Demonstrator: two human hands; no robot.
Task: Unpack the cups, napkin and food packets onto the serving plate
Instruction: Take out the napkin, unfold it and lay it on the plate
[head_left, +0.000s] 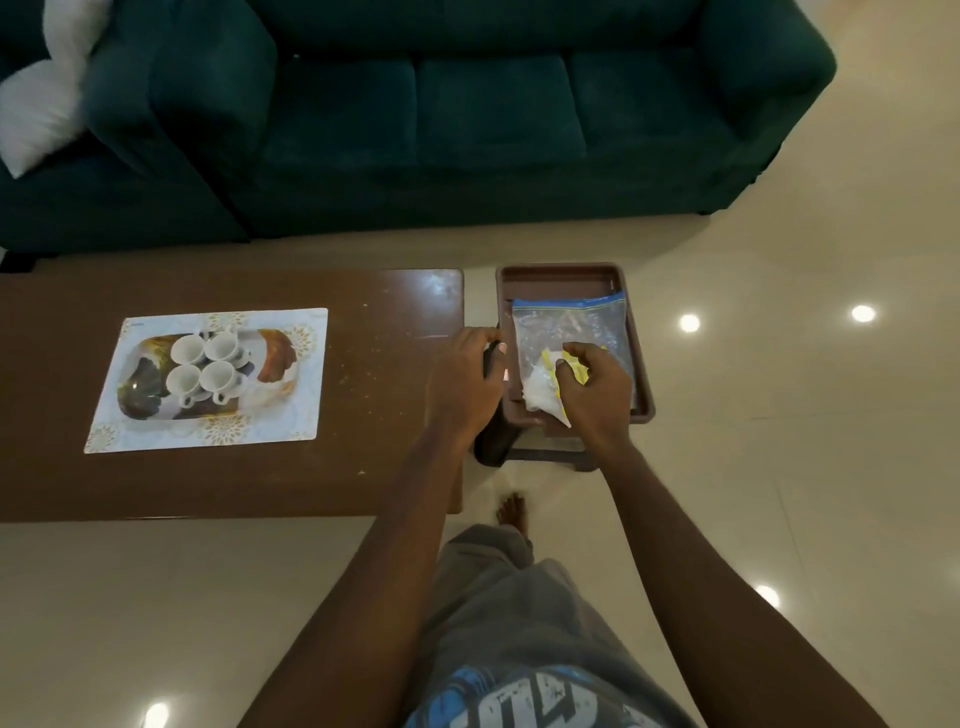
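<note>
Several white cups (202, 364) stand on the patterned serving plate (278, 358) on the brown table, far left of both hands. A clear zip bag (571, 322) with a blue seal lies in a brown tray (561, 273) to the right of the table. At the bag's near end, my right hand (597, 395) pinches a white napkin (537, 392) together with yellow food packets (549, 358). My left hand (462, 384) curls its fingers over the tray's left rim, and a dark shape shows just under the fingertips.
The plate sits on a white floral placemat (306, 415). The tray rests on a low brown stool (540, 457) on the tiled floor. A dark green sofa (467, 130) runs behind the table. My bare foot (511, 512) stands between table and stool.
</note>
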